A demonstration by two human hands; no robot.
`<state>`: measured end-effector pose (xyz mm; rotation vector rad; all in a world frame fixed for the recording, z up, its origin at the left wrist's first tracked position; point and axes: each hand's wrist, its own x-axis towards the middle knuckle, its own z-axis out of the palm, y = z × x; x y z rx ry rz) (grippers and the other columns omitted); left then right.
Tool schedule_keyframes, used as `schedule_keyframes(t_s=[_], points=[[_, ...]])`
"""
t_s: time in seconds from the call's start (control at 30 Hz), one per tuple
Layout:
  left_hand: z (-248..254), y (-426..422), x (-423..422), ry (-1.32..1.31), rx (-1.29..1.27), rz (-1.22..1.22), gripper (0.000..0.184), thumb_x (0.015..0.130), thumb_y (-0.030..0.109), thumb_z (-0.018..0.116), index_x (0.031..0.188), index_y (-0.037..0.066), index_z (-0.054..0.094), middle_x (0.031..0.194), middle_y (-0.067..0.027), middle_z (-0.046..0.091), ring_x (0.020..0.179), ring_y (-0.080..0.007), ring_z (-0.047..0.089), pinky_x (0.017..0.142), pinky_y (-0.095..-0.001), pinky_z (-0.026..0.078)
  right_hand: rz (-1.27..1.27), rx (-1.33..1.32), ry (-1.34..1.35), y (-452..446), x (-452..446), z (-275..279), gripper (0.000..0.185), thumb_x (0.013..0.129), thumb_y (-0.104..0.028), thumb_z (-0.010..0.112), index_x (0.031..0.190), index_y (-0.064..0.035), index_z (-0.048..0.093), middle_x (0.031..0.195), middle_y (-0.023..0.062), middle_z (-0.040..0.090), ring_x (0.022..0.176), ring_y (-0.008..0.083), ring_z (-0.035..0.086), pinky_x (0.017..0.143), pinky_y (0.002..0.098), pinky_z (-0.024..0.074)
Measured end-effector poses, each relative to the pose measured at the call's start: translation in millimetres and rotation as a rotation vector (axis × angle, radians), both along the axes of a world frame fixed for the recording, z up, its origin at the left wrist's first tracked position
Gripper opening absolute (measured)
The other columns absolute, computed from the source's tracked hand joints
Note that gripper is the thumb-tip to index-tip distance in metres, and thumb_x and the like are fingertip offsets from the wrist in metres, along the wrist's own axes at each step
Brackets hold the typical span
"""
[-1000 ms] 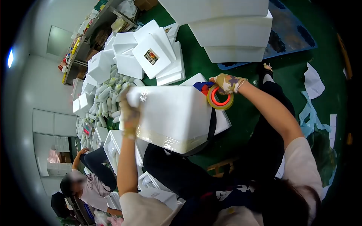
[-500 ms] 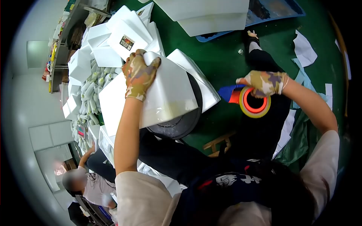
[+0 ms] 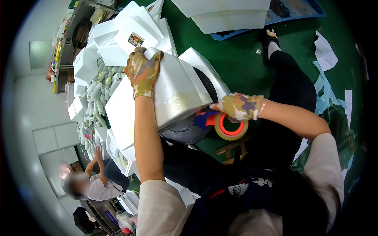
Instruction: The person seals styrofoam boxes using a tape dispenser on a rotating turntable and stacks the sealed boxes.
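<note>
A white foam box (image 3: pixel 177 84) lies tilted in front of me, with a glossy strip of clear tape along its lower side. My left hand (image 3: pixel 143 72), in a camouflage glove, is closed over the box's far left edge. Fingers of my right hand (image 3: pixel 238 106), gloved the same way, wrap round a tape dispenser (image 3: pixel 230 133) with a red and blue body and a yellowish roll. The dispenser's blue end is blurred and sits close to the box's lower right corner; whether it touches cannot be made out. Beneath the box shows a black round support (image 3: pixel 189 131).
Foam boxes and lids (image 3: pixel 138 27) are piled ahead on the left, beside a heap of pale green vegetables (image 3: pixel 100 90). Another person (image 3: pixel 100 187) sits at lower left. A blue tray (image 3: pixel 295 13) lies at the top right, and a small wooden stool (image 3: pixel 232 149) stands below the dispenser.
My right hand has moved left with the tape dispenser, up to the box's lower corner. My left hand keeps its hold on the box. The other person's arms have shifted.
</note>
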<state>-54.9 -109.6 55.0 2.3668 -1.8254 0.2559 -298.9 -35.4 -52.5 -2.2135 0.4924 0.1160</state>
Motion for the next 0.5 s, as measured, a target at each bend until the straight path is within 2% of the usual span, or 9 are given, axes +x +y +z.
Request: schedule_keyframes(t_s=[0.07, 0.2, 0.23, 0.27, 0.33, 0.37, 0.4, 0.43, 0.5], points=[[0.6, 0.7, 1.4, 0.025, 0.005, 0.013, 0.057, 0.074, 0.042, 0.067, 0.116, 0.005, 0.057, 0.109, -0.0180, 0.061, 0.106, -0.0342, 0.057, 0.096, -0.0426, 0.042, -0.029, -0.190, -0.060, -9.6, 21.5, -1.8, 0.038, 0.074, -0.014, 0.063, 0.110, -0.0116, 0.051, 0.072, 0.0092, 0.059, 0.066, 0.0289, 0.061, 0.055, 0.0350, 0.0489], [5.8, 3.4, -2.6, 0.037, 0.036, 0.008, 0.056, 0.075, 0.046, 0.065, 0.113, 0.004, 0.059, 0.109, -0.0191, 0.061, 0.105, -0.0355, 0.056, 0.095, -0.0434, 0.038, 0.003, -0.431, -0.269, -10.2, 43.7, -18.1, 0.025, 0.070, -0.012, 0.061, 0.094, -0.0056, 0.057, 0.075, 0.0137, 0.062, 0.072, 0.0317, 0.063, 0.061, 0.0367, 0.0519], [5.4, 2.8, 0.1, 0.069, 0.030, 0.004, 0.058, 0.075, 0.047, 0.065, 0.114, 0.005, 0.058, 0.109, -0.0183, 0.061, 0.106, -0.0349, 0.056, 0.095, -0.0421, 0.038, -0.059, -0.347, -0.234, -6.6, 42.4, -15.7, 0.020, 0.069, -0.012, 0.062, 0.088, -0.0051, 0.058, 0.077, 0.0137, 0.062, 0.075, 0.0320, 0.063, 0.063, 0.0389, 0.0515], [3.1, 4.0, 2.2, 0.044, -0.020, -0.041, 0.048, 0.078, 0.040, 0.065, 0.109, 0.004, 0.059, 0.104, -0.0178, 0.062, 0.102, -0.0344, 0.057, 0.092, -0.0417, 0.041, -0.042, -0.370, -0.231, 1.3, 33.7, -13.2, 0.020, 0.069, -0.012, 0.062, 0.088, -0.0051, 0.058, 0.077, 0.0137, 0.062, 0.075, 0.0320, 0.063, 0.063, 0.0389, 0.0515], [-0.2, 21.0, 2.3, 0.117, -0.448, -0.331, 0.036, 0.080, 0.028, 0.065, 0.104, 0.002, 0.059, 0.106, -0.0213, 0.060, 0.097, -0.0371, 0.058, 0.093, -0.0433, 0.042, -0.206, -0.173, -0.272, 19.6, 0.5, -14.2, 0.025, 0.067, -0.013, 0.062, 0.091, -0.0039, 0.062, 0.080, 0.0143, 0.062, 0.079, 0.0332, 0.063, 0.067, 0.0385, 0.0518], [9.4, 45.8, -12.3, 0.155, -0.618, -0.483, 0.030, 0.084, 0.021, 0.062, 0.103, -0.001, 0.054, 0.102, -0.0193, 0.059, 0.087, -0.0342, 0.058, 0.084, -0.0420, 0.046, -0.207, -0.099, -0.236, 20.3, -21.7, -23.4, 0.030, 0.066, -0.011, 0.063, 0.095, -0.0032, 0.062, 0.084, 0.0147, 0.064, 0.078, 0.0332, 0.063, 0.067, 0.0384, 0.0517], [17.0, 82.0, -31.6, 0.490, -0.573, -0.500, 0.029, 0.082, 0.019, 0.064, 0.103, 0.001, 0.054, 0.093, -0.0171, 0.058, 0.083, -0.0281, 0.057, 0.077, -0.0349, 0.048, -0.209, -0.022, -0.197, 17.5, -47.2, -39.3, 0.035, 0.065, -0.008, 0.063, 0.099, -0.0025, 0.063, 0.087, 0.0150, 0.065, 0.077, 0.0332, 0.064, 0.067, 0.0383, 0.0515], [4.8, 119.6, -49.3, 0.492, -0.599, -0.489, 0.029, 0.082, 0.019, 0.064, 0.103, 0.001, 0.054, 0.093, -0.0171, 0.058, 0.083, -0.0281, 0.057, 0.077, -0.0349, 0.048, -0.309, 0.030, -0.261, 13.7, -75.5, -61.9, 0.040, 0.064, -0.005, 0.062, 0.104, -0.0024, 0.063, 0.092, 0.0129, 0.066, 0.078, 0.0286, 0.064, 0.067, 0.0357, 0.0516], [-22.9, 170.4, -87.0, 0.942, 0.074, -0.878, 0.013, 0.078, 0.009, 0.069, 0.090, 0.007, 0.064, 0.086, -0.0098, 0.064, 0.084, -0.0228, 0.063, 0.076, -0.0301, 0.049, -0.517, 0.248, -0.267, -9.8, -88.2, -53.4, 0.048, 0.065, 0.001, 0.058, 0.112, -0.0024, 0.061, 0.097, 0.0088, 0.067, 0.080, 0.0192, 0.063, 0.069, 0.0302, 0.0510]])
